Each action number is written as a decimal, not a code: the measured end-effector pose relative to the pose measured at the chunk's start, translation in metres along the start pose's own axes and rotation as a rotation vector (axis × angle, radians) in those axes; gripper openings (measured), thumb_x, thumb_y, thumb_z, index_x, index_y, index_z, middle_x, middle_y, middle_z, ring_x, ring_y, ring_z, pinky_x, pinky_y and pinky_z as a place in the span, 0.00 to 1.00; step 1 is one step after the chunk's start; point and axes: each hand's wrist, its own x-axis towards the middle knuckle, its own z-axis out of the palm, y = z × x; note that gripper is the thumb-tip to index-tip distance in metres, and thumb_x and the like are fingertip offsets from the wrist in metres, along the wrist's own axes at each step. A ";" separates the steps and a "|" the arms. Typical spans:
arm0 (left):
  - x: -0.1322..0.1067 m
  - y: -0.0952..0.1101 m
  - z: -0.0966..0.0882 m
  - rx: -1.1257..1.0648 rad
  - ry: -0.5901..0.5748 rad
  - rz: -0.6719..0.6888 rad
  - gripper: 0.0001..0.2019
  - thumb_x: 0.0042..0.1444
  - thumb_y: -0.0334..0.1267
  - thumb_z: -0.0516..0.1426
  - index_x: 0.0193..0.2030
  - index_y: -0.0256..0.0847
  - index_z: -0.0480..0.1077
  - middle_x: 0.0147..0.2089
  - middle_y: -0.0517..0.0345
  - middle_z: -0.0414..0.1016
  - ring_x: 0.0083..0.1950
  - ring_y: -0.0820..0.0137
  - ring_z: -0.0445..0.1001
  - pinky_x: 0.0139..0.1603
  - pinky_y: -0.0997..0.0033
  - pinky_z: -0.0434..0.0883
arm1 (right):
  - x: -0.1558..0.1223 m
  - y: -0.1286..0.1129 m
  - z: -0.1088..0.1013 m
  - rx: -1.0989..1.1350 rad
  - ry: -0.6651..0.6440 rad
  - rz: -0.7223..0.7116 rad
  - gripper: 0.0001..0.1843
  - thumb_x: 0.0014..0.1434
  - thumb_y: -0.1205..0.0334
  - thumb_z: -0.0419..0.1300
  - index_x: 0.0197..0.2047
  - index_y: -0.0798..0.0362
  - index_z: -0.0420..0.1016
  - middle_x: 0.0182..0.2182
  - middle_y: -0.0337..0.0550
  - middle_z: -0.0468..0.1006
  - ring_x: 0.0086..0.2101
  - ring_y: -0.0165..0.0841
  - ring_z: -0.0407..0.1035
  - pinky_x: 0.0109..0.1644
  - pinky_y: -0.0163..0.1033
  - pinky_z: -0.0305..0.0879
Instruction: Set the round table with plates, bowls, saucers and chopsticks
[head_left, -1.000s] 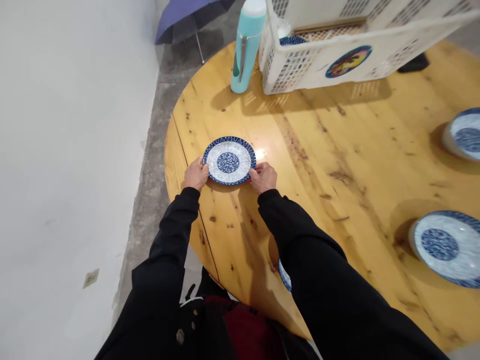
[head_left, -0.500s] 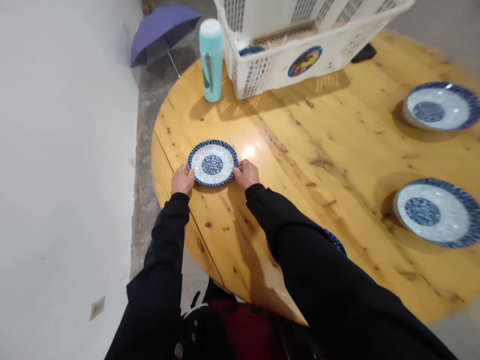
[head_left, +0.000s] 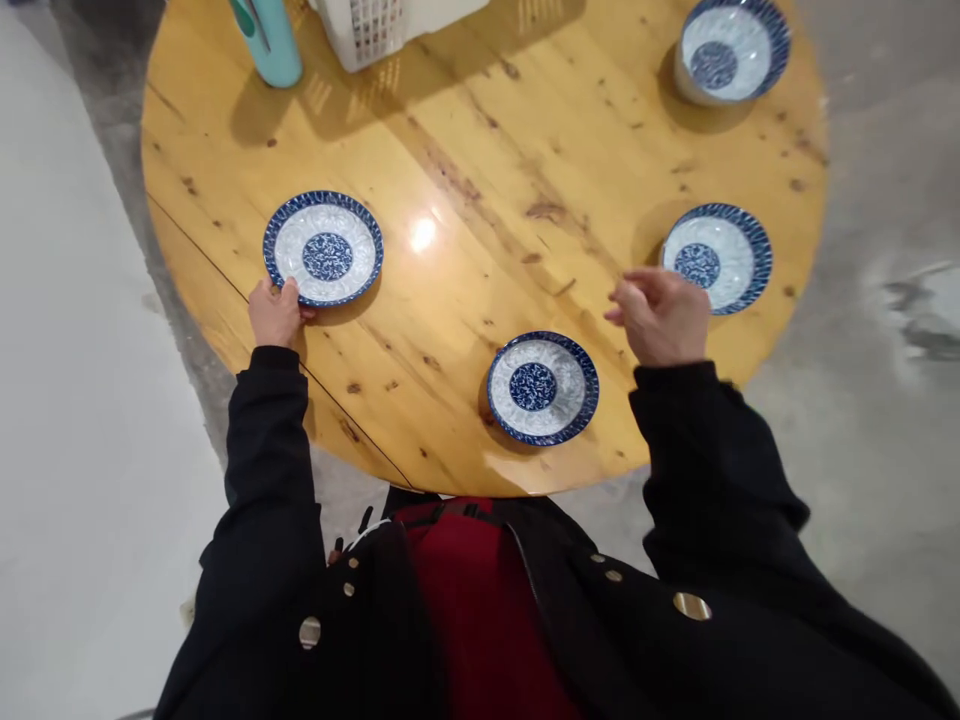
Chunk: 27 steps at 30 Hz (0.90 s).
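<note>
My left hand [head_left: 276,312] grips the lower left rim of a blue-and-white patterned porcelain plate [head_left: 323,248] lying flat on the round wooden table [head_left: 465,240]. My right hand [head_left: 660,316] hangs just above the table with its fingers loosely curled, holding nothing. Closest to it is a matching plate [head_left: 716,259], just to the right, its rim partly behind my fingers. Another matching plate [head_left: 542,388] lies near the table's front edge, between my hands. A fourth blue-and-white dish [head_left: 732,52] sits at the far right edge.
A white plastic basket [head_left: 361,28] and a turquoise bottle [head_left: 266,40] stand at the table's far edge, both cut off by the frame. A white wall [head_left: 82,400] runs along the left. Grey concrete floor [head_left: 847,420] surrounds the table. A thin seam crosses the tabletop at lower left.
My right hand has let go of the plate and moved right, away from it. My left hand stays on the rim. The view has tilted down, bringing the front plate fully into sight.
</note>
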 end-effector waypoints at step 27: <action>-0.010 0.051 0.003 -0.052 0.061 -0.100 0.10 0.48 0.27 0.52 0.39 0.34 0.68 0.24 0.62 0.69 0.22 0.75 0.70 0.22 0.79 0.67 | -0.119 0.075 0.053 0.411 -0.131 0.431 0.20 0.50 0.58 0.56 0.46 0.54 0.76 0.27 0.41 0.78 0.25 0.36 0.72 0.30 0.41 0.73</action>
